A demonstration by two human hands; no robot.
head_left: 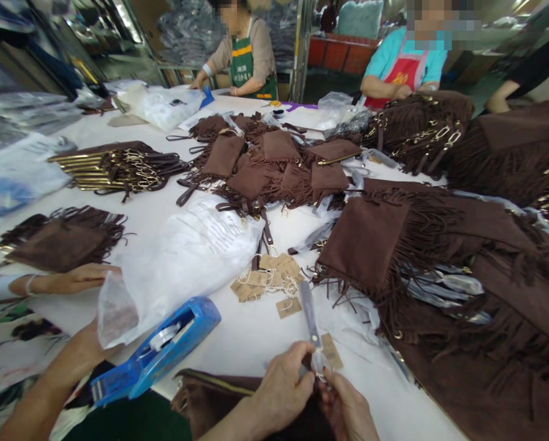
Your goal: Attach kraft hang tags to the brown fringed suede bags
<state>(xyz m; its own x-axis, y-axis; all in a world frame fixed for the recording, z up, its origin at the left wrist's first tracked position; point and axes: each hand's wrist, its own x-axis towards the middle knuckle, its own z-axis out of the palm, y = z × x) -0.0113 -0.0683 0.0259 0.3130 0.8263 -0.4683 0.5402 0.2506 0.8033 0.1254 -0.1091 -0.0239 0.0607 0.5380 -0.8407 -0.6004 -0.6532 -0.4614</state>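
Observation:
My left hand is closed in a pinch on a wrist strap wrapped in clear plastic, its covered end pointing up the table. Close beside it, my right hand pinches at the white string of a brown hang tag; the exact grip is partly hidden by the fingers. Beneath both hands lies a dark brown suede pouch with a gold zip along its top. Just beyond them is a loose pile of brown hang tags with white strings.
A co-worker's hands at left hold a white plastic bag. A blue tape dispenser stands near my left arm. Brown fringed pouches are heaped mid-table, with larger fringed bags at right. Two people work across the table.

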